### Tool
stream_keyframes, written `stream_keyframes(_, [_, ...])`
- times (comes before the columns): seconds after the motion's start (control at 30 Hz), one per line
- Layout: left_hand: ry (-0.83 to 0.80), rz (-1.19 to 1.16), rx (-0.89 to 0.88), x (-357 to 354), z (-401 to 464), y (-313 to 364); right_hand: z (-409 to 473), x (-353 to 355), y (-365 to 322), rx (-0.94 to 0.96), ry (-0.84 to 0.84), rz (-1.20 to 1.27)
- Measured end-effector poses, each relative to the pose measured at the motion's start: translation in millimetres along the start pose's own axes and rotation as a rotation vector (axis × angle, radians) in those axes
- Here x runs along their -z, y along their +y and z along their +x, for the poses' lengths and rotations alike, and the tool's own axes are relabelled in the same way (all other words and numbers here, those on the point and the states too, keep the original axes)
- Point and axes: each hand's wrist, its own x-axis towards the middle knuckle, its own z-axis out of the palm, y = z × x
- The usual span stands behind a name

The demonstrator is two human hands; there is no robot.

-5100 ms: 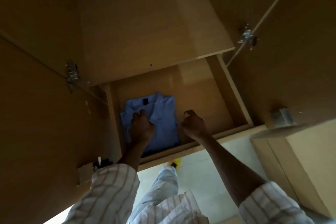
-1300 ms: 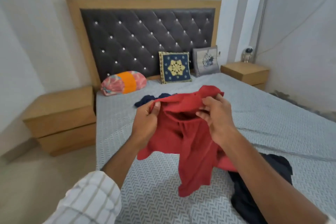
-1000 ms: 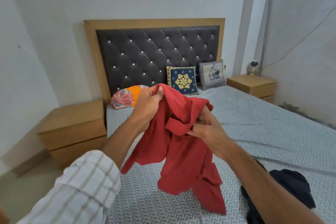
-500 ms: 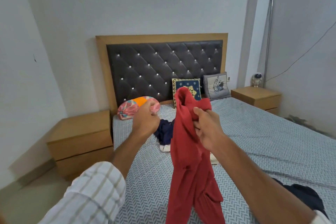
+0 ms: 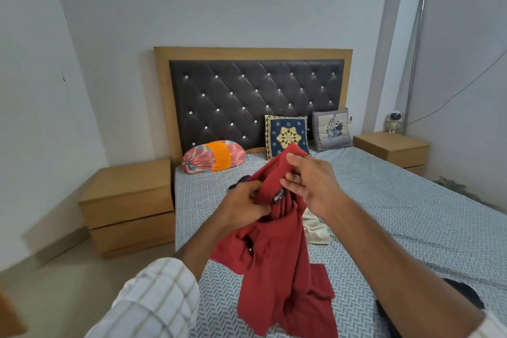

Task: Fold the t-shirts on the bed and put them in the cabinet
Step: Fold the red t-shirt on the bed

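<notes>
Regripping with my left hand [image 5: 245,204], free half a second ago, I now pinch the red shirt [image 5: 277,255] at its collar in both hands, right hand [image 5: 311,186] included, above the bed [image 5: 397,214], ready to spread and fold it.

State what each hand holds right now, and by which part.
Both hands grip the red t-shirt at its collar: left hand beside the neck label, right hand at the collar's top.
</notes>
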Motion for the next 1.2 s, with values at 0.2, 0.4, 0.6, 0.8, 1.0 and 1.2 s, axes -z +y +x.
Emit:
stream_keyframes(0.2, [0.039,-0.574,0.215,-4.7,-16.2,-8.3,1.8,2.2,-8.6,-0.021,0.021,0.292])
stream_keyframes(0.4, [0.181,-0.504,0.123,22.0,7.8,18.6,-3.1,43.9,13.9,-0.051,0.001,-0.378])
stream_keyframes(0.6, [0.098,-0.615,0.089,37.0,25.0,50.5,20.5,67.8,40.4,0.511,-0.147,-1.102])
stream_keyframes(0.8, [0.144,-0.76,0.262,52.0,27.4,72.7,31.2,43.1,72.8,0.42,-0.467,-1.122])
stream_keyframes(1.0, [0.13,-0.728,0.345,68.6,14.1,37.5,36.2,28.0,60.3,0.469,-0.161,-0.653])
stream_keyframes(1.2, [-0.189,-0.603,0.25,24.8,-20.7,-6.7,53.0,14.2,14.8,0.41,0.036,-0.413])
